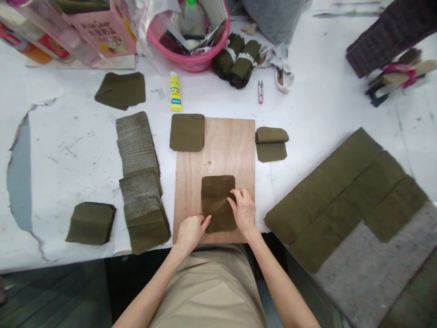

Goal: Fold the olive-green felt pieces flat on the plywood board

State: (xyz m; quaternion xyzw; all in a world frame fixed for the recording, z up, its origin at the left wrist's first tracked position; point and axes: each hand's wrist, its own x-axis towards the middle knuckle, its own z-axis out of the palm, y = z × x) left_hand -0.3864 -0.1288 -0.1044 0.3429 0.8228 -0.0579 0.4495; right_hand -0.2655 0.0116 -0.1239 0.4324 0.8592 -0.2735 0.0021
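A stack of olive-green fabric pieces (218,205), its far edges slightly fanned, lies on a wooden board (230,146) in front of me. My left hand (193,232) grips the stack's near left edge, thumb on top and fingers curled. At the right edge, my right hand (243,210) pinches the fabric between thumb and fingers; how many layers it holds I cannot tell. A square olive piece (187,132) overlaps the board's far left corner. Beside the board's right edge lies a folded olive piece (271,144).
Left of the board runs a long fanned row of fabric pieces (139,173), with a smaller stack (91,223) farther left. Behind stand a yellow tube (175,93), a pink basket (191,64), tied fabric rolls (244,64) and thread snips (261,92). Large olive panels (341,196) lie right.
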